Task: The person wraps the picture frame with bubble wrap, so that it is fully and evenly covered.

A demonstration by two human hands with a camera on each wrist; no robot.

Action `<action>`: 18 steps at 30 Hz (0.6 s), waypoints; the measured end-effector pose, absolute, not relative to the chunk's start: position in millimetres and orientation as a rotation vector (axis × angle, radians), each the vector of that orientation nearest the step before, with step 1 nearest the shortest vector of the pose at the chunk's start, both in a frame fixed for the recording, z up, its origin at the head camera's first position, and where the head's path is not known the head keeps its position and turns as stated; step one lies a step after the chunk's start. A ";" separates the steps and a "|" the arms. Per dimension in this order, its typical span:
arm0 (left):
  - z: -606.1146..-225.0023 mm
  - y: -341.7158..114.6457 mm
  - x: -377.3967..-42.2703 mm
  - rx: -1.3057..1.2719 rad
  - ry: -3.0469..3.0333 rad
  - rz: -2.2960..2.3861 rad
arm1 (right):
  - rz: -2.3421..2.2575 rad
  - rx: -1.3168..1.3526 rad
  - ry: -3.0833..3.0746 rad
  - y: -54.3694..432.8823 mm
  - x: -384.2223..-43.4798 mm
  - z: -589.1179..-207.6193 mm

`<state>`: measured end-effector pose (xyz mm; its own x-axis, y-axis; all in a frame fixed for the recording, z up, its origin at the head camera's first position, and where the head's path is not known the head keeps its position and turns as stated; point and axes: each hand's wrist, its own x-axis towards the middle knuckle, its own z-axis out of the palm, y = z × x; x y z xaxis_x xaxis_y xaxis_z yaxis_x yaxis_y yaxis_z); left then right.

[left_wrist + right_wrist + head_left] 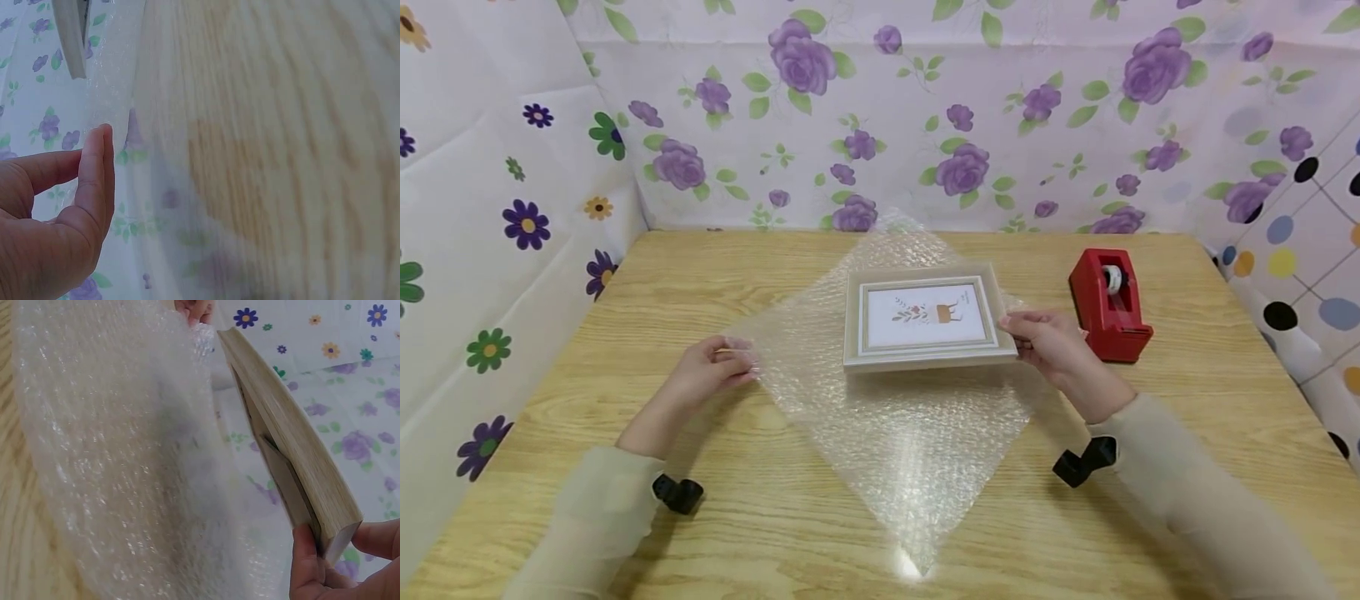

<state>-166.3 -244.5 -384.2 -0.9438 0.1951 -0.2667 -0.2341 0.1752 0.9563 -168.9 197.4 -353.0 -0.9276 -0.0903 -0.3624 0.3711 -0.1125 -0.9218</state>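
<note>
Gripping one picture frame [928, 317] by its right short side, my right hand [1052, 346] has its thumb at the front and its fingers curled to the back. The frame is raised over the far half of the surface [737, 500], a little right of its middle. Rectangular and deep-sided, with a wood-like grain on its side, it has a pale border stepping inward to one white print [887, 333] of leafy sprigs, turned sideways. Beneath it lies one sheet of bubble wrap [917, 467], clear, shiny and dimpled, set like a diamond, one corner toward the far edge of the surface and the opposite one toward me. The thumb and fingers of my left hand [703, 375] pinch its left corner. Near the far right corner of the wood-grained surface stands one smooth red tape dispenser [1108, 321], holding one round roll of tape [1112, 279]. My two pale sleeves [1195, 492] each have one black device [1084, 461] at the cuff. Three patterned cloths [895, 100] rise around: purple roses beyond the far edge, colourful flowers along the left, dots along the right.
</note>
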 end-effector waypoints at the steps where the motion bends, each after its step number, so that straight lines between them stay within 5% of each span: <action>1: -384.5 -243.8 -166.4 -0.037 2.130 1.824 | -2.117 0.320 1.847 196.5 -169.5 -355.0; 18: -386.8 -237.4 -168.8 -0.079 2.152 1.734 | -2.090 0.472 1.767 193.2 -180.3 -393.4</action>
<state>-168.8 -237.4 -386.8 -0.9282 0.1882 -0.3209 -0.2735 0.2396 0.9316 -180.3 193.2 -393.4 -0.8784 -0.0593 -0.4742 0.4774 -0.1512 -0.8656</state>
